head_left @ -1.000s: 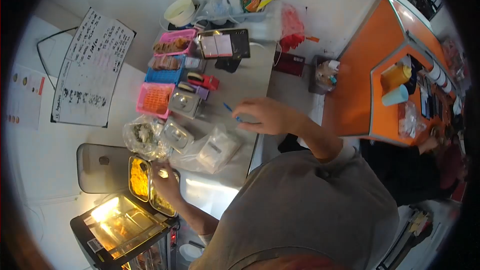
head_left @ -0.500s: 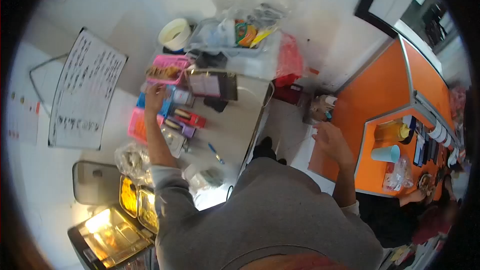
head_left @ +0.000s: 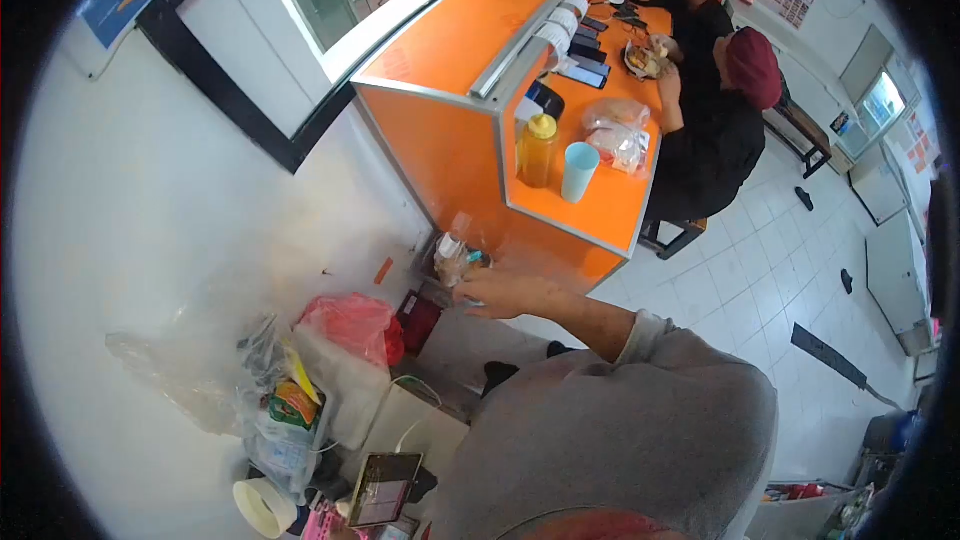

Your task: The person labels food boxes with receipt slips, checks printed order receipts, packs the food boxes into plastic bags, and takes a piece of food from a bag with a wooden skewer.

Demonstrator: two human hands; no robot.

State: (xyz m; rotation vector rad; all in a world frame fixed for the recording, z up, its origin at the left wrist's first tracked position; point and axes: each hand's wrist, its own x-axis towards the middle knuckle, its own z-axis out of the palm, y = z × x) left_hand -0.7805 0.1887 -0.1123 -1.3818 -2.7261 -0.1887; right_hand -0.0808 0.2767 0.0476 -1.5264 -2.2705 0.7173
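Note:
My right hand [head_left: 500,295] is stretched forward with its fingers apart, and nothing shows in it. Behind its fingertips, by the base of the orange counter [head_left: 440,130], is a bin [head_left: 462,258] holding crumpled wrappers. Whether the fingers touch the bin cannot be told. My left hand is out of sight past the lower edge. Down there, a tablet or phone [head_left: 385,490] with a cable leans on the table, beside part of a pink basket [head_left: 325,522].
A red plastic bag [head_left: 350,325], clear bags and a cream tub [head_left: 265,508] sit by the wall. On the counter are a sauce bottle [head_left: 538,150], a light blue cup [head_left: 579,172] and several phones [head_left: 585,70]. Two people sit there, one holding food over a bowl [head_left: 643,62].
My view has swung right, from the table and whiteboard to the counter and seated people. My left hand, earlier at the pink basket, has left the view. My right hand remains outstretched.

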